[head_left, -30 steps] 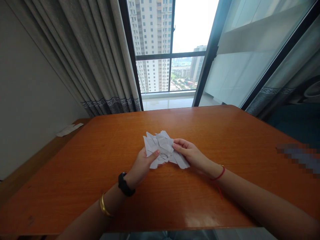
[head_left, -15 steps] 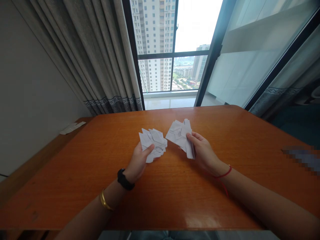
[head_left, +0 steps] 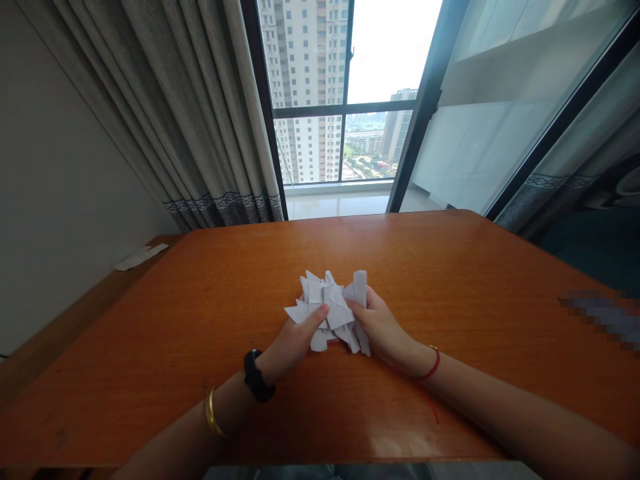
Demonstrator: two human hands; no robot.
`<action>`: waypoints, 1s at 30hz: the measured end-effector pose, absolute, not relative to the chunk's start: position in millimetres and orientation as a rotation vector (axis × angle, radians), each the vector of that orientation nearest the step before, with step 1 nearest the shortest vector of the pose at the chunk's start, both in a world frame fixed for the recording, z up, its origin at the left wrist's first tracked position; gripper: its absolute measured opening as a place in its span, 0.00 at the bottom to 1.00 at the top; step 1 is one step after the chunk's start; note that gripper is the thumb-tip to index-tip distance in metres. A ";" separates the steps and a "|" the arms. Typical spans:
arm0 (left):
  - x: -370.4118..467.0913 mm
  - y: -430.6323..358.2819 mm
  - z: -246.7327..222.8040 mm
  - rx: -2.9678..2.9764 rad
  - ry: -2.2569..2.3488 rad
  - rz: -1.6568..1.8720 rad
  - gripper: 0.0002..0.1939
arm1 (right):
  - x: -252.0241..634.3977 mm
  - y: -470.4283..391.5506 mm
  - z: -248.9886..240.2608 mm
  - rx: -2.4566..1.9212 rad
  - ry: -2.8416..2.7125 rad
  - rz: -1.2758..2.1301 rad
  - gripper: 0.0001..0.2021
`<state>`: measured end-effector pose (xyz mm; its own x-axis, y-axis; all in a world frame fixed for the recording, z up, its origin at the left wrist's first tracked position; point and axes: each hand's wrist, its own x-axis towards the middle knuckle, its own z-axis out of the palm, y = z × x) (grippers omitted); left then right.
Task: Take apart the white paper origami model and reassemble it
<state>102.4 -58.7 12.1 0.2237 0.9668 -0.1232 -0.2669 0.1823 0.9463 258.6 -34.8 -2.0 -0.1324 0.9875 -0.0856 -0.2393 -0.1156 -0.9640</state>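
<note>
A loose bundle of torn white paper pieces (head_left: 333,300) is held between my two hands, over the middle of the table. My left hand (head_left: 295,337) grips it from the left, its thumb pressed across the top and its fingers hidden underneath. From the right, my right hand (head_left: 380,323) pinches the paper's edge between thumb and fingers. Ragged corners stick out in several directions. How the paper divides between the hands cannot be made out.
The brown wooden table (head_left: 210,280) spreads around my hands. White paper strips (head_left: 141,257) lie on a ledge at the left. A blurred-out object (head_left: 603,319) lies near the table's right edge. Beyond are a curtain (head_left: 210,120) and a window.
Half a second ago each hand held its own separate bunch of paper pieces. The hands have come together and closer to me, and the two bunches now meet in one bundle.
</note>
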 end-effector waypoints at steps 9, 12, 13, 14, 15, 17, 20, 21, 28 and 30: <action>93.2 -44.6 9.7 0.868 1.110 1.286 0.29 | 279.2 -22.8 31.0 -0.976 -0.742 1.647 0.14; 94.7 -48.6 14.7 1.076 1.049 1.190 0.30 | 273.3 -28.0 29.7 -0.870 -0.817 1.791 0.14; 95.9 -50.4 16.3 1.155 0.991 1.151 0.29 | 269.9 -29.8 27.0 -0.865 -0.829 1.803 0.13; 96.9 -52.1 17.5 1.225 0.922 1.115 0.29 | 266.8 -31.0 23.9 -0.879 -0.823 1.796 0.13; 97.6 -53.3 18.2 1.277 0.853 1.078 0.29 | 264.3 -31.5 20.8 -0.902 -0.804 1.780 0.13; 97.2 -53.8 17.7 1.295 0.750 1.001 0.28 | 262.2 -30.2 15.7 -0.928 -0.757 1.760 0.13; 93.1 -50.8 14.6 1.186 0.754 0.941 0.30 | 264.7 -25.4 11.8 -0.902 -0.729 1.764 0.14; 91.5 -49.3 13.7 1.158 0.794 0.956 0.32 | 266.2 -23.8 11.1 -0.890 -0.723 1.753 0.16; 83.1 -40.6 12.1 1.175 1.064 1.142 0.29 | 275.5 -16.5 10.3 -0.888 -0.799 1.690 0.18; 81.3 -38.5 11.3 1.190 1.055 1.120 0.29 | 274.7 -15.5 11.6 -0.899 -0.790 1.690 0.18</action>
